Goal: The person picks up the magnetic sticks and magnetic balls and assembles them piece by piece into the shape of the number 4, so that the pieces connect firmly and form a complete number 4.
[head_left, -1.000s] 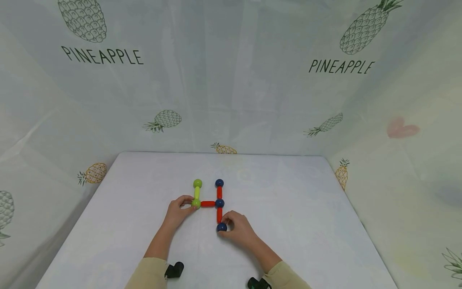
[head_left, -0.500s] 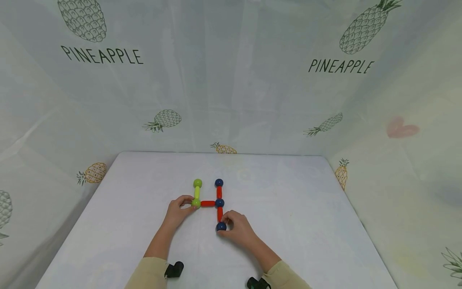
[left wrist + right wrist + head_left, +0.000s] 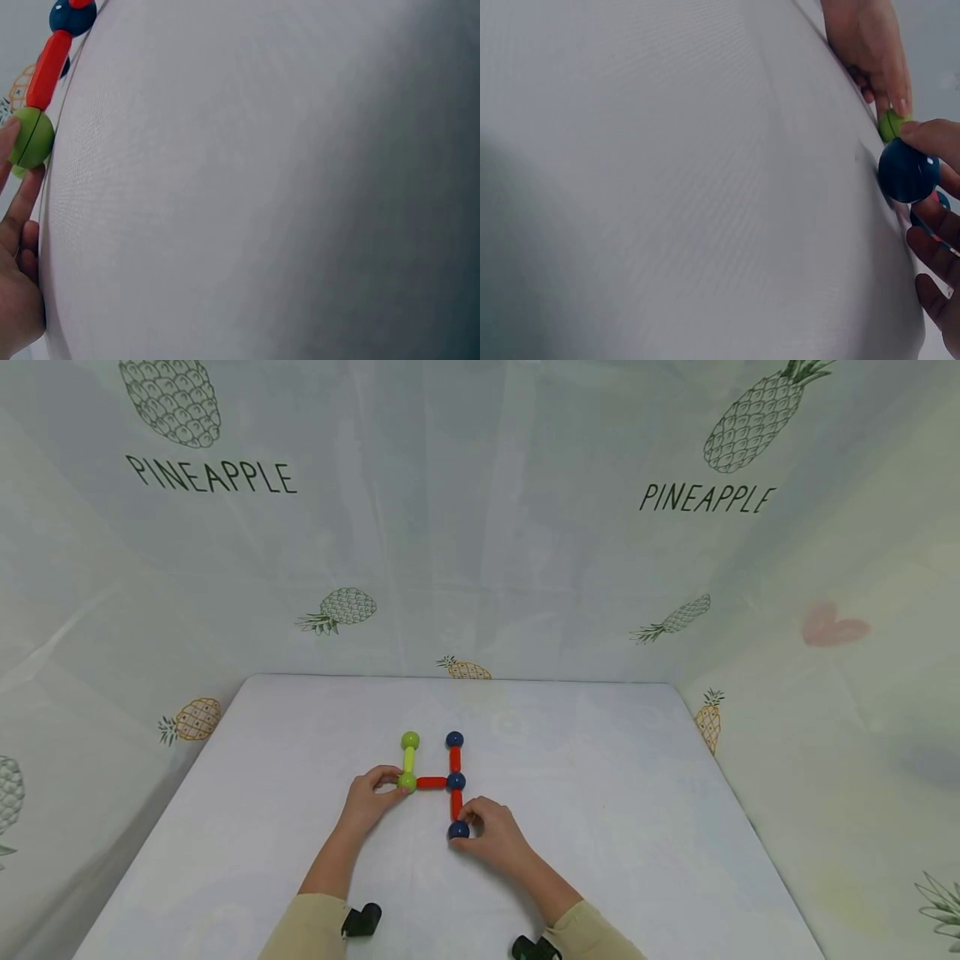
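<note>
A joined figure of balls and rods lies on the white table. My left hand (image 3: 370, 798) pinches the near green ball (image 3: 407, 782) between thumb and fingers. From that ball a light green rod (image 3: 408, 761) runs back to another green ball (image 3: 410, 740). A red rod (image 3: 431, 783) links it rightward to the middle blue ball (image 3: 456, 781). Red rods lead from there to a far blue ball (image 3: 454, 740) and a near blue ball (image 3: 907, 171). My right hand (image 3: 496, 837) holds this near ball between thumb and fingers.
The white table (image 3: 600, 793) reaches back to a pale curtain (image 3: 480, 527) printed with pineapples. Black wrist cameras sit at both sleeves, the left camera (image 3: 362, 920) and the right camera (image 3: 536, 948) close over the tabletop.
My right hand and the near blue ball have shifted very slightly left. The left hand keeps its hold on the green ball.
</note>
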A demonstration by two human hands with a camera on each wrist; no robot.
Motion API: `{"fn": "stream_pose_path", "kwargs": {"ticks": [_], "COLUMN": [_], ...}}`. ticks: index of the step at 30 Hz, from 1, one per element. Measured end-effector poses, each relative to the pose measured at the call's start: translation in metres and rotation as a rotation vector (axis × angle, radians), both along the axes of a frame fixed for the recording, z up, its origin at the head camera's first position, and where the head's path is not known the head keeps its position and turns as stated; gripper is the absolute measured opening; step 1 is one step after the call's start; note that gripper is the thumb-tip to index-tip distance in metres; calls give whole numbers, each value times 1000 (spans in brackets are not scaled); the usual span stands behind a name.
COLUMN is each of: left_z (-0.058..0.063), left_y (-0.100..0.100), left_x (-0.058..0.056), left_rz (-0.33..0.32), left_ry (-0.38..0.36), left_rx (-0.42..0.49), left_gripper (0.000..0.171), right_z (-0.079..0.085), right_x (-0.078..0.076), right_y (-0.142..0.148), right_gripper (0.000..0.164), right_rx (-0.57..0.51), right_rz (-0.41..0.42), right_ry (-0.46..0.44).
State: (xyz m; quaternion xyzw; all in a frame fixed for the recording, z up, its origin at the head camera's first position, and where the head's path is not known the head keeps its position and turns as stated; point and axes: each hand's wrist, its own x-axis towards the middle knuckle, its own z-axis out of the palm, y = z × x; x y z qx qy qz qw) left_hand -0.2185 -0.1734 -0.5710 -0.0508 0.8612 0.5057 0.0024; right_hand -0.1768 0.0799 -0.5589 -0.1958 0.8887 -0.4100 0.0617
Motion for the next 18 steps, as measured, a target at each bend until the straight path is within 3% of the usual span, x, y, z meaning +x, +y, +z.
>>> {"fn": "stream_pose_path", "kwargs": {"ticks": [11, 18], "left_z": [-4, -6], "left_y": [0, -9], "left_x": [-1, 0], "left_rz": [-3, -54], "left_ry": [0, -36], "left_rx": [-3, 22], "left_gripper": [33, 43], "right_z": [0, 3], "right_x": [1, -1], "right_y": [1, 4], "right_gripper": [30, 31], "right_rx": [-4, 0], "right_rz": [15, -3], "right_ry": [30, -13]}}
